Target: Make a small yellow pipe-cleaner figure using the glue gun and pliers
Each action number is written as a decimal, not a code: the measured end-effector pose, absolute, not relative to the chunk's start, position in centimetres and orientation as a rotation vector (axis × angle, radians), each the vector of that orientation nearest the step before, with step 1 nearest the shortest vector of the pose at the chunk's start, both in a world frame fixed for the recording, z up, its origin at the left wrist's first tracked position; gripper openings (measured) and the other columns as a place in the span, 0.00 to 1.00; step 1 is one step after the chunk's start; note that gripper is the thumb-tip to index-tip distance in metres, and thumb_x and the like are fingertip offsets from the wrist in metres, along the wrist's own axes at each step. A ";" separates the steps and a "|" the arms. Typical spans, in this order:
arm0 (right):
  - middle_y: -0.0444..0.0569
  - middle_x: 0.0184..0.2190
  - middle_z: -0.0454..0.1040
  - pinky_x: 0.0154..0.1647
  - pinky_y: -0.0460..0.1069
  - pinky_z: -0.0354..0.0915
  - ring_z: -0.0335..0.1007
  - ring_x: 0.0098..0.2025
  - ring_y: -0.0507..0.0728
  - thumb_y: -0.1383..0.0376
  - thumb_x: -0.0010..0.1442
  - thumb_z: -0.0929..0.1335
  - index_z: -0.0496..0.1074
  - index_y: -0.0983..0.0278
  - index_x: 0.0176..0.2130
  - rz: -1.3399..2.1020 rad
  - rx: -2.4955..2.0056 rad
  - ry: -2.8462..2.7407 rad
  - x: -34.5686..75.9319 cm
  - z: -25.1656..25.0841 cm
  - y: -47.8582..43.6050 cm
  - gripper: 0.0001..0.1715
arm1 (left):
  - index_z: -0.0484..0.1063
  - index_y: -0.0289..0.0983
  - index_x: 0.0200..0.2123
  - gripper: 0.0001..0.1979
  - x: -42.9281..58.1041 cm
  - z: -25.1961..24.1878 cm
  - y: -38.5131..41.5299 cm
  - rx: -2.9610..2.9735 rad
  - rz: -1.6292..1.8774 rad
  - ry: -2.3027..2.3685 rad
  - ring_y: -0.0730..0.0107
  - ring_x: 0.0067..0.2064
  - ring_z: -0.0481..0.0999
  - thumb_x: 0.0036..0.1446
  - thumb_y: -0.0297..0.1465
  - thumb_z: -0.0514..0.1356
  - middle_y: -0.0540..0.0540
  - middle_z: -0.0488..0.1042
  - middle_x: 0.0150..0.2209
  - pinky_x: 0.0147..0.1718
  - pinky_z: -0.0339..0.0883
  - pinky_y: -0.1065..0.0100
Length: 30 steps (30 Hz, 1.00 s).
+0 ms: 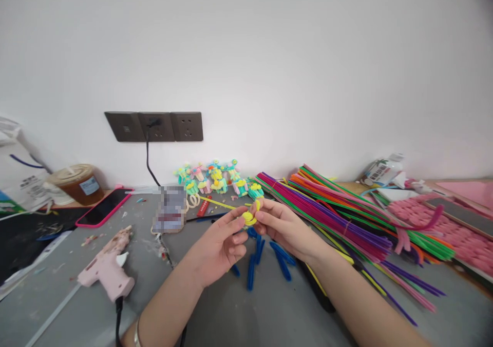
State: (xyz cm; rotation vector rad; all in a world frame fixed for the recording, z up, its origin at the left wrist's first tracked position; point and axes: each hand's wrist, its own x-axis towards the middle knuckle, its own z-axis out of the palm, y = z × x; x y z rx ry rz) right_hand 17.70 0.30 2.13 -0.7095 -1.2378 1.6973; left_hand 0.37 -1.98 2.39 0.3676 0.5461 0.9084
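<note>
Both hands meet over the middle of the table around a yellow pipe cleaner, part of it wound into a small coil. My left hand pinches the coiled part between thumb and fingers. With closed fingertips, my right hand grips the same pipe cleaner at its right side, near a raised bend. A straight yellow length runs out to the left behind my left fingers. Below the hands lie several folded blue pipe cleaner pieces. My fingertips hide part of the coil.
Bundled coloured pipe cleaners lie right. Small pastel pipe cleaner figures stand by the wall. At left are a pink glue gun, a phone and a lidded drink cup. A black cord hangs from the wall socket.
</note>
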 end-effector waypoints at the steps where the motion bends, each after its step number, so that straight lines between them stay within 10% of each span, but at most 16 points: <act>1: 0.41 0.27 0.68 0.29 0.44 0.59 0.62 0.27 0.48 0.58 0.53 0.76 0.72 0.65 0.32 1.697 -0.703 -1.211 17.5 2.2 0.2 0.15 | 0.75 0.35 0.41 0.20 0.3 2.4 -2.0 0.357 0.905 0.533 0.87 0.21 0.62 0.43 0.25 0.74 0.56 0.65 0.27 0.14 0.54 0.83; 30: 0.45 0.32 0.74 0.30 0.46 0.58 0.61 0.28 0.50 0.55 0.49 0.77 0.76 0.63 0.28 1.499 -0.727 -1.168 16.6 2.1 -0.1 0.15 | 0.68 0.35 0.32 0.11 -0.6 2.5 -1.6 0.756 0.959 0.708 0.81 0.25 0.62 0.56 0.35 0.66 0.52 0.68 0.29 0.21 0.58 0.78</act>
